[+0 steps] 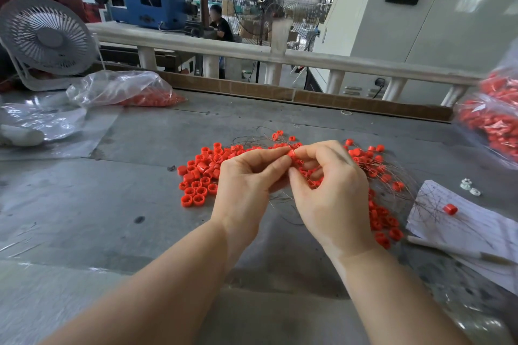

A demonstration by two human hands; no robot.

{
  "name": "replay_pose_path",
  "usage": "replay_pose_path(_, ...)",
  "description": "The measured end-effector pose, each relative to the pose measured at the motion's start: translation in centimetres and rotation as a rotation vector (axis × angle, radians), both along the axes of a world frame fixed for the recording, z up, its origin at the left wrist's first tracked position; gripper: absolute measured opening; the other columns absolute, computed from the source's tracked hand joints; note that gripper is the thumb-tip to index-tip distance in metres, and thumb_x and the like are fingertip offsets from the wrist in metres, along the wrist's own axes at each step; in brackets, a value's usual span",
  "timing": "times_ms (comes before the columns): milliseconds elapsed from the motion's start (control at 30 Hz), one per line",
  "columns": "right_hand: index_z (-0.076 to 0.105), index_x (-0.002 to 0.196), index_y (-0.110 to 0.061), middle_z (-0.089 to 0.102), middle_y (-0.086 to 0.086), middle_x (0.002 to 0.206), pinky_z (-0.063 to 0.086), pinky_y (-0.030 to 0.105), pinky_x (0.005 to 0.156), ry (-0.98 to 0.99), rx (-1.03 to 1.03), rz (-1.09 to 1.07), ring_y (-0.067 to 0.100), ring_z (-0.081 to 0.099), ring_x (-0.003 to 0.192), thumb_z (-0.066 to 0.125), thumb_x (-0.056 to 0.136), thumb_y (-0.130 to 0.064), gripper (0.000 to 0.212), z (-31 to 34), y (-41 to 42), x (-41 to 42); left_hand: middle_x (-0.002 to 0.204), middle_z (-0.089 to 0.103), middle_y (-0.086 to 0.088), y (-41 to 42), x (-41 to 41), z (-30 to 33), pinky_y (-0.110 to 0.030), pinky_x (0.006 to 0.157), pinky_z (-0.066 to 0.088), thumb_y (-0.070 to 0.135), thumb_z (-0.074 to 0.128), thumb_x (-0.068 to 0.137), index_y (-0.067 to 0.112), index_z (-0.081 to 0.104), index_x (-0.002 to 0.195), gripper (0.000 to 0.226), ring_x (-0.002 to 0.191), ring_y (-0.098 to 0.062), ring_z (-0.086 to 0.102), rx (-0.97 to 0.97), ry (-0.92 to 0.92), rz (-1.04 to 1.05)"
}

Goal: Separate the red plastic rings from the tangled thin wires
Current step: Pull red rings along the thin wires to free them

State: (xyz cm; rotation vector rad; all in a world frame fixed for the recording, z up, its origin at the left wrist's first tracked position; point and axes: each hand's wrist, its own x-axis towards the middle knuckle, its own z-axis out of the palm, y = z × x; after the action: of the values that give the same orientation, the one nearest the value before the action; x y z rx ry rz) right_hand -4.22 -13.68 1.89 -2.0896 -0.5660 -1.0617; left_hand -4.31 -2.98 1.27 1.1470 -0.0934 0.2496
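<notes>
Your L hand [246, 176] & R hand [330, 187] both pinch one red ring [292, 153] above the ring pile [200, 176] & thin wires [392, 176] on the tabletop [112, 204].

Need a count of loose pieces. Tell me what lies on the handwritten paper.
On the paper: one red ring and thin wire strands. Its lower edge leaves the frame unseen.

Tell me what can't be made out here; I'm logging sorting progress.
- Head view: the rings under both hands are hidden by the left hand and right hand.
- Whether the red ring pinched between the fingers still has wire through it: too small to tell.
- The bag of rings at right is blurred and cut off by the edge.
- Writing on the paper: too small.
</notes>
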Motion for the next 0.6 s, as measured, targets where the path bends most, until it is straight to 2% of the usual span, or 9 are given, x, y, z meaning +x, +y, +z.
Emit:
replay_pose_path(133,0.066,0.077,-0.003,0.063,0.008,0.078,0.053,0.041,0.063,-0.042,-0.041,-0.033,0.027,0.060,0.067,0.071,0.071,-0.002,0.007,-0.08,-0.35,0.18,0.084,0.071,-0.015,-0.17,-0.04,0.09,-0.025,0.071,0.057,0.002,0.057,0.087,0.002,0.071,0.091,0.015,0.079,-0.021,0.067,-0.001,0.055,-0.024)
replay_pose_path(300,0.067,0.077,-0.001,0.063,0.009,0.078,0.053,0.039,0.062,-0.047,-0.042,-0.038,0.025,0.060,0.066,0.072,0.074,0.000,0.007,-0.07,-0.76,0.31,0.079,0.074,-0.007,-0.02,-0.30,0.38,-0.022,0.069,0.057,0.006,0.051,0.090,0.015,0.076,0.081,0.028,0.075,-0.016,0.070,-0.020,0.083,-0.091)
replay_pose_path(500,0.066,0.078,-0.001,0.062,0.008,0.077,0.051,0.033,0.063,-0.067,-0.038,-0.035,0.024,0.059,0.066,0.072,0.075,0.000,0.007,0.10,-0.77,0.39,0.084,0.074,-0.008,0.12,-0.44,0.58,-0.024,0.071,0.057,0.006,0.049,0.090,0.015,0.077,0.082,0.030,0.079,-0.019,0.070,-0.011,0.082,-0.114)
replay_pose_path(600,0.064,0.074,-0.001,0.061,0.008,0.074,0.050,0.034,0.061,-0.078,-0.045,-0.051,0.024,0.058,0.065,0.071,0.074,0.000,0.007,0.15,-0.81,0.37,0.082,0.074,-0.009,0.10,-0.54,0.62,-0.024,0.066,0.057,0.004,0.048,0.090,0.014,0.077,0.080,0.033,0.075,-0.018,0.071,-0.018,0.076,-0.125)
